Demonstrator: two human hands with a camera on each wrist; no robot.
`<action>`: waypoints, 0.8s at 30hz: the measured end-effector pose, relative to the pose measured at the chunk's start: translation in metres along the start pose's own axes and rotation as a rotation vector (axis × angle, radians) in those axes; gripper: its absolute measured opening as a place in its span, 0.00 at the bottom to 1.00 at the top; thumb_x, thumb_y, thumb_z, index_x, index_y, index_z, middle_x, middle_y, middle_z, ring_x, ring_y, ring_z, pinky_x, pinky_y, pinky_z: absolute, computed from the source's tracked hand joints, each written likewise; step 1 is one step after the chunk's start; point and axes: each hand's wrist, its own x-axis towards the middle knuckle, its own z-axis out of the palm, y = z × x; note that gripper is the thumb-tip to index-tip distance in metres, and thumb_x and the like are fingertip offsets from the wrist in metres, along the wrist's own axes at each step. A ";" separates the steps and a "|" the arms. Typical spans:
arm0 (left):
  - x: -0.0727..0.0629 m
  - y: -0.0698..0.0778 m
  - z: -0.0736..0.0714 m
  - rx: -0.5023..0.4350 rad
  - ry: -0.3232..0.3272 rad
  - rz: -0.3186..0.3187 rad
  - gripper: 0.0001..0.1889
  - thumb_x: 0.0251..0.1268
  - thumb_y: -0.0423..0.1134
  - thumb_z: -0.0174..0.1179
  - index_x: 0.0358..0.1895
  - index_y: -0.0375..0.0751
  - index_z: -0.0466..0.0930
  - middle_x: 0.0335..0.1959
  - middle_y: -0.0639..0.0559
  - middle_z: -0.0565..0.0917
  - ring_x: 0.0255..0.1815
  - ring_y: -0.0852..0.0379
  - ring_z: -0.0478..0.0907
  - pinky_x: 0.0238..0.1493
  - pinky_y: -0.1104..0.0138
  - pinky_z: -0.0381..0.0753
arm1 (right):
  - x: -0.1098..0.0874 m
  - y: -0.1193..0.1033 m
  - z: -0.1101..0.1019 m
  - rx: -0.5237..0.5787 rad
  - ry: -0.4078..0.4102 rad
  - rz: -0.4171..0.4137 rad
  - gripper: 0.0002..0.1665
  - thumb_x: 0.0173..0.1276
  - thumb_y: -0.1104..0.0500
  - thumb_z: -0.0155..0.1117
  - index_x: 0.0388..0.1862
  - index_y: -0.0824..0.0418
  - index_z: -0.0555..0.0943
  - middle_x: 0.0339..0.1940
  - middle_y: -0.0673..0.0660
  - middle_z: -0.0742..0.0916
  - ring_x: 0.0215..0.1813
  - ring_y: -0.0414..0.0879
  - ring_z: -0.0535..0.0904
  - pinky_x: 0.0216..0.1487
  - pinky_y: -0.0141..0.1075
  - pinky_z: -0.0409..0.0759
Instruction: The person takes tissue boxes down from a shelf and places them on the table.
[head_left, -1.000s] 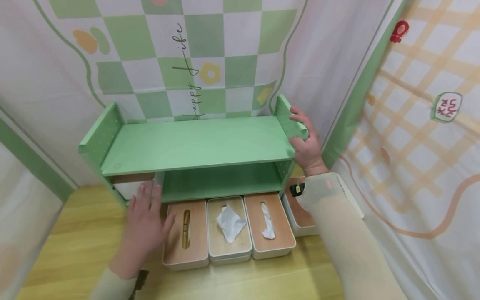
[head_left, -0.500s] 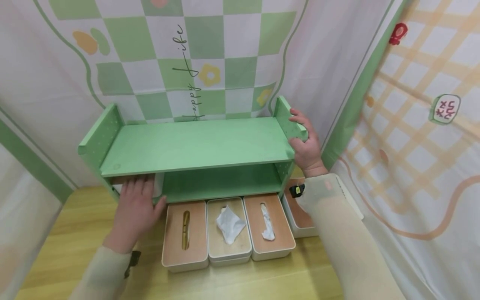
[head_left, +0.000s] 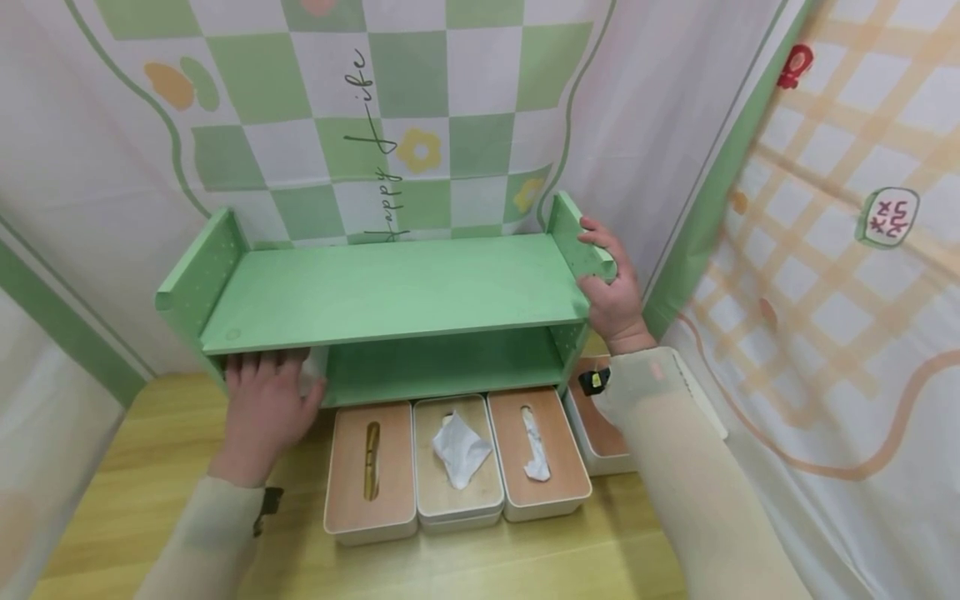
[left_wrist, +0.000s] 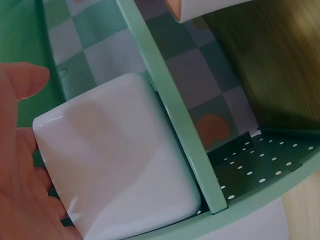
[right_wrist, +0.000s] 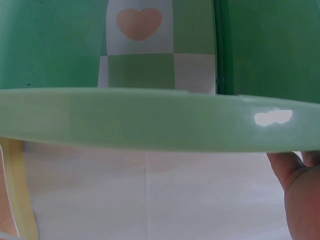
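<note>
A white tissue box [left_wrist: 115, 160] with a wooden lid sits at the left end of the lower level of a green shelf rack [head_left: 405, 287]. My left hand [head_left: 266, 408] reaches under the upper board, its straight fingers over the box's top. In the left wrist view the thumb [left_wrist: 32, 80] stands apart from the box, and the fingertips are hidden behind it. My right hand [head_left: 618, 300] grips the top of the rack's right side panel [right_wrist: 150, 120]. In the right wrist view only part of that hand shows, at the panel's far edge.
Before the rack, side by side on the wooden table [head_left: 105, 492], lie a box with a brown-gold slot [head_left: 371, 479], one with a tissue sticking out [head_left: 423, 492], and one with a crumpled tissue [head_left: 517, 492]. Another box [head_left: 600, 433] stands right, partly behind the right sleeve.
My left hand has moved from in front of the box to over its top, and its fingers now reach in under the upper board. The right hand stays on the side panel.
</note>
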 end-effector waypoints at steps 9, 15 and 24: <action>-0.004 0.007 -0.003 0.026 0.028 0.047 0.25 0.65 0.49 0.60 0.58 0.36 0.77 0.52 0.29 0.76 0.55 0.27 0.65 0.63 0.32 0.51 | 0.000 0.003 -0.002 -0.020 -0.001 -0.005 0.34 0.54 0.75 0.47 0.63 0.68 0.73 0.75 0.51 0.68 0.71 0.46 0.63 0.20 0.32 0.63; -0.003 0.011 -0.006 0.012 0.038 0.022 0.22 0.66 0.50 0.59 0.53 0.37 0.79 0.49 0.27 0.76 0.51 0.25 0.66 0.60 0.31 0.54 | 0.000 0.004 -0.002 -0.023 0.001 0.002 0.34 0.54 0.75 0.47 0.63 0.67 0.73 0.75 0.50 0.69 0.70 0.46 0.64 0.21 0.32 0.64; -0.002 0.009 -0.004 0.036 -0.041 -0.039 0.23 0.71 0.54 0.56 0.58 0.41 0.79 0.52 0.22 0.74 0.54 0.18 0.64 0.60 0.28 0.51 | 0.000 0.004 -0.002 -0.020 -0.003 0.005 0.34 0.54 0.76 0.47 0.63 0.67 0.73 0.76 0.55 0.67 0.68 0.49 0.67 0.16 0.32 0.61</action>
